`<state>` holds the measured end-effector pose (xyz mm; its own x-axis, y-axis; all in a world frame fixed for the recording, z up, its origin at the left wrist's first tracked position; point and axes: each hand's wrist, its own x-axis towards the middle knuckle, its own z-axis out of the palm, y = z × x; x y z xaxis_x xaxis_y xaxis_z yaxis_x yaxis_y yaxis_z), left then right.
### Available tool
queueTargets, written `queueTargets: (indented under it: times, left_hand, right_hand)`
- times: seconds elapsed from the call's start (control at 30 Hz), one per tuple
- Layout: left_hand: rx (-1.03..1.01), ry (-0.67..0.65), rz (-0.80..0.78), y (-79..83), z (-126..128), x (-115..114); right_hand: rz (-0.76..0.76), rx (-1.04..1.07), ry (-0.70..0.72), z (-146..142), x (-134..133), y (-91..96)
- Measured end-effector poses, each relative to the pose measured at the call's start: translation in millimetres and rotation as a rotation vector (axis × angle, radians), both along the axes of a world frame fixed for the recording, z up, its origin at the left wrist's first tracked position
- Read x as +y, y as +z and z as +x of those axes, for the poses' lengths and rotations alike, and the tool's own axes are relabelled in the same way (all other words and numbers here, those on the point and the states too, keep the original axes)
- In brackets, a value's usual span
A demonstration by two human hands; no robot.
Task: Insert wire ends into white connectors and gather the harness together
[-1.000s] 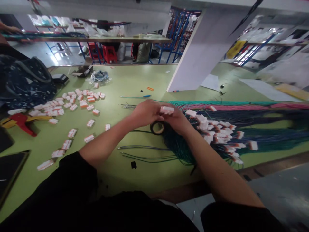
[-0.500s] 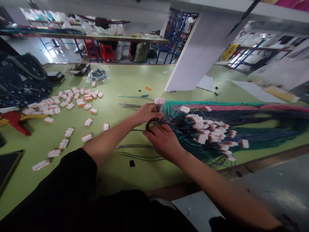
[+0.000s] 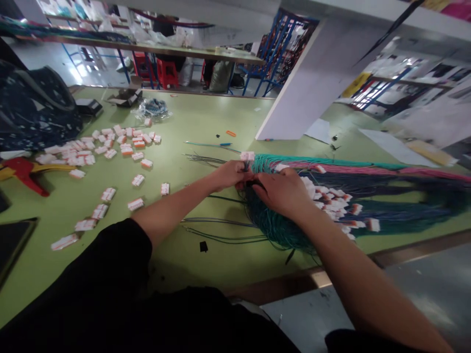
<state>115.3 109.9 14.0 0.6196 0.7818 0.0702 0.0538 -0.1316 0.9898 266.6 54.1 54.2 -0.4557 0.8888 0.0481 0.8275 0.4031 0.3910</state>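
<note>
My left hand (image 3: 233, 175) is closed around the wires just below a white connector (image 3: 247, 156), whose block shows above my fingers. Touching it from the right is my right hand (image 3: 283, 192), its fingers pinched on a bit of black tape (image 3: 252, 183); the tape roll itself is hidden. Under and beyond my right hand spreads a bundle of green, pink and dark wires (image 3: 349, 164). Many white connectors with orange parts (image 3: 333, 203) lie on top of that bundle. Loose wire ends (image 3: 224, 220) stick out to the left, below my hands.
Loose white-and-orange connectors (image 3: 138, 180) are scattered on the green table (image 3: 206, 115) at left. Beside them lie a red-and-yellow hand tool (image 3: 27, 174) and a dark patterned bag (image 3: 35, 110). A white post (image 3: 294, 88) rises behind the wires. An orange clip (image 3: 230, 133) lies near it.
My right hand has moved right and up over the wires, and the black tape roll it held is now out of sight. My left hand still grips below the connector. The view has shifted slightly.
</note>
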Motion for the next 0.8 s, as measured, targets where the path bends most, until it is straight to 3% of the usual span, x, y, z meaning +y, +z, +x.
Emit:
queueTargets:
  times: [0.1,0.33,0.5,0.6,0.7,0.8]
  left_hand:
    - [0.01,0.026,0.04,-11.0,5,-3]
    - [0.391,0.252,0.367,-21.6,14,-9]
    - [0.444,0.272,0.414,-18.9,16,-10]
    - [0.447,0.303,0.35,-16.8,14,-11]
    - [0.435,0.327,0.268,-14.4,13,-10]
    - [0.471,0.364,0.257,-14.5,14,-6]
  right_hand:
    - [-0.051,-0.024,-0.075,-4,5,-4.1]
    - [-0.058,0.007,-0.141,-9,4,-1.8]
    - [-0.078,-0.061,-0.194,-16,5,2.2]
    - [-0.119,-0.085,-0.206,-19,9,4.7]
    - [-0.049,-0.082,-0.143,-19,9,1.1]
    - [0.07,-0.031,0.065,-24,-7,-9.1]
